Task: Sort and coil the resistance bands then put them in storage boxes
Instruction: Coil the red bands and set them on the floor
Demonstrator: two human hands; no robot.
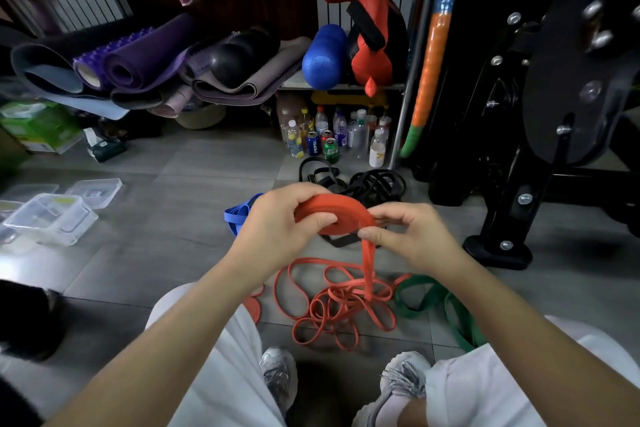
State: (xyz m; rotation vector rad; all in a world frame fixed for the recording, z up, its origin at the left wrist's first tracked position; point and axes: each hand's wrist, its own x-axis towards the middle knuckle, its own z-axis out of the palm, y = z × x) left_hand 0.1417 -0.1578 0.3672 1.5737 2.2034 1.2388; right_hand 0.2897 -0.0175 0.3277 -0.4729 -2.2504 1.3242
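At the centre of the frame I see the left hand (277, 224) curled round a half-wound orange band coil (334, 215), thumb pressed on its flat face and fingers under it. The right hand (410, 236) sits just beside the coil's right edge, thumb and fingers pinching the loose tail (367, 263) where it leaves the coil. That tail drops straight down into a tangle of orange bands (332, 307) on the grey tile floor (166, 218), lower centre, between the knees. A green band (433, 295) lies touching the tangle on its right, and a small flat orange coil (252, 308) lies by the left knee. A blue band (237, 215) shows behind the left hand, partly hidden by it. Black bands (377, 184) are heaped above the hands, near the foot of a black machine frame (498, 246) that fills the right side. The clear storage boxes (52, 220) stand well apart at middle left, open, with their lids (95, 187) beside them. Bottles and cans (332, 137) crowd under a shelf at upper centre, with rolled mats (138, 66) piled at upper left and a blue foam roller (323, 57) beside them. Two grey shoes (278, 378) sit at the bottom edge.
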